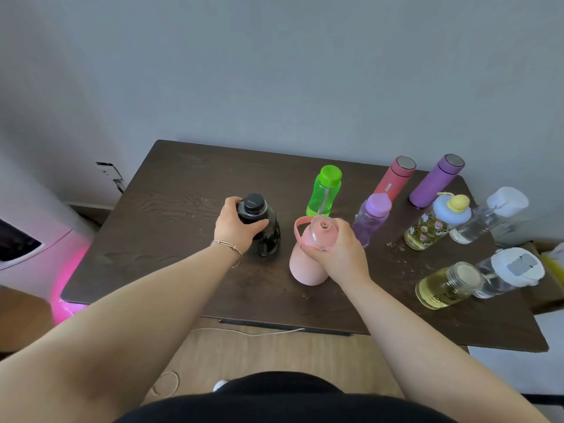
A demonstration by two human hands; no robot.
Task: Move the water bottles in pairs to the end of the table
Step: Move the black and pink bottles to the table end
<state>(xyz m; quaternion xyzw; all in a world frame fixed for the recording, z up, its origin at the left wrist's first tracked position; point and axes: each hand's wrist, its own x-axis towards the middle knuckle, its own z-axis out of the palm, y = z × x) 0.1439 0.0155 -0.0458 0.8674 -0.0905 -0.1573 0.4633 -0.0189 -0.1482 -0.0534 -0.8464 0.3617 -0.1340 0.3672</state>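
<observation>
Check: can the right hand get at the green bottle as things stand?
Probably not yet: the right hand is wrapped around the pink bottle. The green bottle stands just behind it with open table around, so once freed, likely yes.

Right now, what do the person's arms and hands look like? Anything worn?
Both forearms are bare, no sleeves or gloves in view. The left hand has a thin metallic bangle at its wrist. The right hand shows no jewellery.

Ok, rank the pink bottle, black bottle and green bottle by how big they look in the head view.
1. pink bottle, though it stands nearest the camera.
2. black bottle.
3. green bottle, farthest back, so true size is unsure.
</observation>
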